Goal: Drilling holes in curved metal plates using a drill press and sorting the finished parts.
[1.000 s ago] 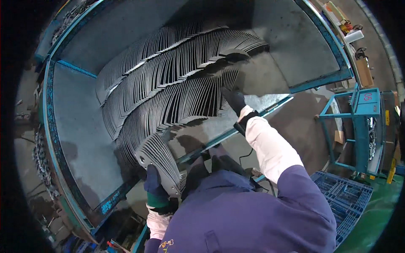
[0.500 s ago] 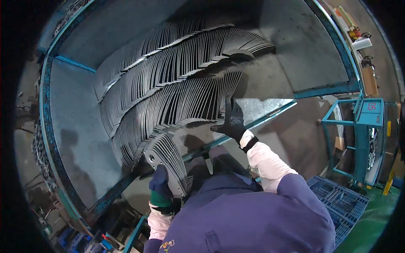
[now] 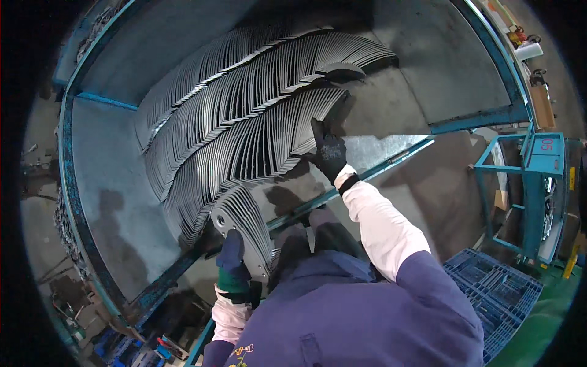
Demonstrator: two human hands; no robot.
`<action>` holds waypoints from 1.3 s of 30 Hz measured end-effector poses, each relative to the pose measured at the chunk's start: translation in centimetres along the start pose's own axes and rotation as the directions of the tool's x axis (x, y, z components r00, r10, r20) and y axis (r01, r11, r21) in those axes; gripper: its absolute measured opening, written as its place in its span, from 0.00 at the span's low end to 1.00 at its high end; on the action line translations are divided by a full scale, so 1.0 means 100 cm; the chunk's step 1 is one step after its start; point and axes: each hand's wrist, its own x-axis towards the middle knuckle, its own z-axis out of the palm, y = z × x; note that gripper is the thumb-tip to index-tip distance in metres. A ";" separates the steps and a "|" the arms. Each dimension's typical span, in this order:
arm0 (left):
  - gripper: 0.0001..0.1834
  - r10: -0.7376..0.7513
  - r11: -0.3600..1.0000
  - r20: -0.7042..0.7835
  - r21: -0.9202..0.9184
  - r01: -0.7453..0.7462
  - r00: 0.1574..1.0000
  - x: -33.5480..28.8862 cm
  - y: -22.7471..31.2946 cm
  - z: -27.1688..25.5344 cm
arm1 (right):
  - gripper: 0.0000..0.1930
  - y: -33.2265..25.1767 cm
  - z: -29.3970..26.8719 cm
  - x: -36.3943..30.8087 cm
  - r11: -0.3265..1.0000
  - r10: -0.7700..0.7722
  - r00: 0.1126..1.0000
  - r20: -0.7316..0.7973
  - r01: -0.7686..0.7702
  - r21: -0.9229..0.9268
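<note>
My left hand (image 3: 231, 254), in a dark blue and green glove, is closed on a stack of curved flat metal plates (image 3: 247, 223) with round holes, held at the near edge of the bin. My right hand (image 3: 331, 154), in a black glove, is at the right end of the nearest row of metal plates (image 3: 244, 150). Its fingers and thumb are apart, against or just beside the end plates; I cannot tell whether they press on them. Behind lie further rows of the same plates (image 3: 269, 76), leaning on one another.
A large blue-edged metal bin (image 3: 98, 189) surrounds the rows. Its near side has a low blue rail (image 3: 391, 164). To the right stand a blue frame stand (image 3: 531, 183) and a blue plastic pallet (image 3: 489, 293) on the floor.
My right hand has moved left and a little forward, to the end of the nearest row, whose end plates now lean differently. The left hand keeps its stack almost in place.
</note>
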 end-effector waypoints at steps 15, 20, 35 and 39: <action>0.26 0.121 0.973 0.156 0.179 -0.149 0.980 0.037 -0.040 -0.001 | 0.43 -0.039 -0.031 -0.076 0.610 -0.036 0.999 0.040 -0.009 0.792; 0.31 -0.110 0.875 0.216 0.484 -0.008 0.970 0.042 0.013 0.082 | 0.38 -0.099 -0.080 -0.099 -0.042 0.008 0.872 0.489 -0.489 0.871; 0.31 0.045 0.361 0.599 0.737 -0.572 0.800 0.117 -0.030 0.252 | 0.17 0.049 -0.093 -0.093 -0.545 0.320 0.760 0.565 -0.340 0.766; 0.31 0.187 0.333 0.630 0.681 -0.652 0.753 0.147 -0.041 0.293 | 0.13 0.125 -0.074 -0.084 0.187 0.265 0.943 0.203 -0.256 0.948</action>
